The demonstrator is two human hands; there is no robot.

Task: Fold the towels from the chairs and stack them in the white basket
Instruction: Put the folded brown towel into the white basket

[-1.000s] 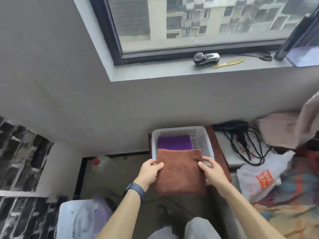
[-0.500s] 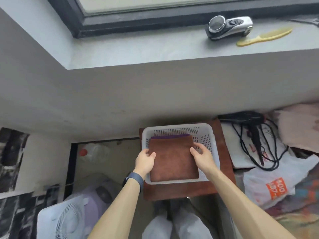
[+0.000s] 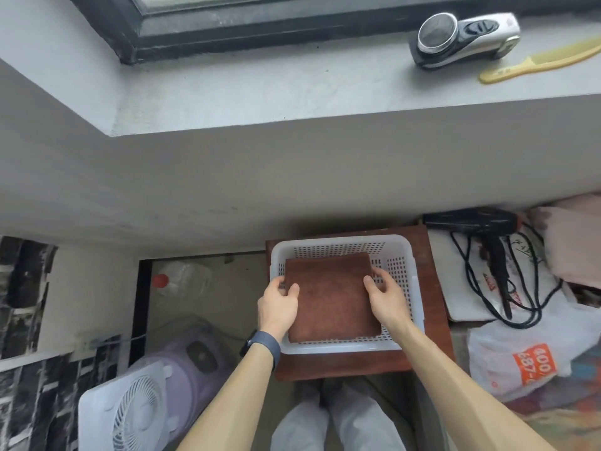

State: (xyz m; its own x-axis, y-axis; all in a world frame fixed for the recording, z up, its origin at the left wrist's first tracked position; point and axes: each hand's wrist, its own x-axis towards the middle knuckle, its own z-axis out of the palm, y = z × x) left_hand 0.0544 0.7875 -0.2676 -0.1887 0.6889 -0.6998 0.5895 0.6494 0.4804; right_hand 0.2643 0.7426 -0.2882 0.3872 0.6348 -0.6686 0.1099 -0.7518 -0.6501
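A folded brown towel lies flat inside the white perforated basket, which stands on a small dark red wooden stool. My left hand grips the towel's left edge, thumb on top and fingers tucked under. My right hand holds the right edge the same way. The purple towel seen earlier is hidden beneath the brown one.
A hair dryer with its cord lies on a cloth bag to the right, beside a white plastic bag. A white fan stands at lower left. A shaver and a comb rest on the windowsill.
Both hands carried the brown towel forward and down into the basket, covering the purple towel. The camera tilted further down toward the basket.
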